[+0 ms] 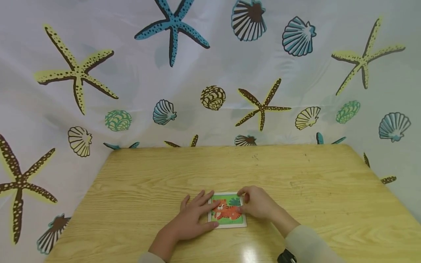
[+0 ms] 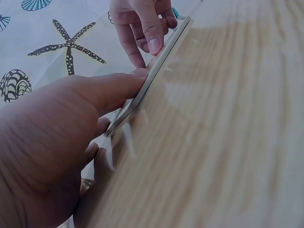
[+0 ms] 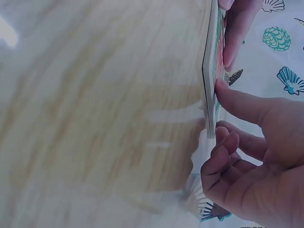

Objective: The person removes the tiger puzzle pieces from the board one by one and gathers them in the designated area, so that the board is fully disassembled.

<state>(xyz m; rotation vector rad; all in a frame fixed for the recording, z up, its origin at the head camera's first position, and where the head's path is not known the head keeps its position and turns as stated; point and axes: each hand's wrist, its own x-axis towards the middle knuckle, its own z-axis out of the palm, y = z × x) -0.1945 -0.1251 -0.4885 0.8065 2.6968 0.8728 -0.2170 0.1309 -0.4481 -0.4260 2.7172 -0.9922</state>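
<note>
A small, flat, white-bordered board with an orange tiger picture (image 1: pixel 227 213) lies on the table. Its pale edge (image 2: pixel 164 66) shows side-on in the left wrist view. From the left, my left hand (image 1: pixel 193 220) lies over the board with spread, mostly straight fingers; its thumb touches the lower border and a finger rests on the picture. My right hand (image 1: pixel 260 203) holds the board's right side. In the right wrist view, the right thumb (image 3: pixel 237 102) lies on the picture face. The index finger is bent at the corner, and the other fingers curl under the palm.
The wood-grain table (image 1: pixel 148 175) surrounds the board. White cloth (image 1: pixel 138 84) printed with starfish and shells hangs behind and along both sides. Light glares off the table (image 1: pixel 250 252) near the front.
</note>
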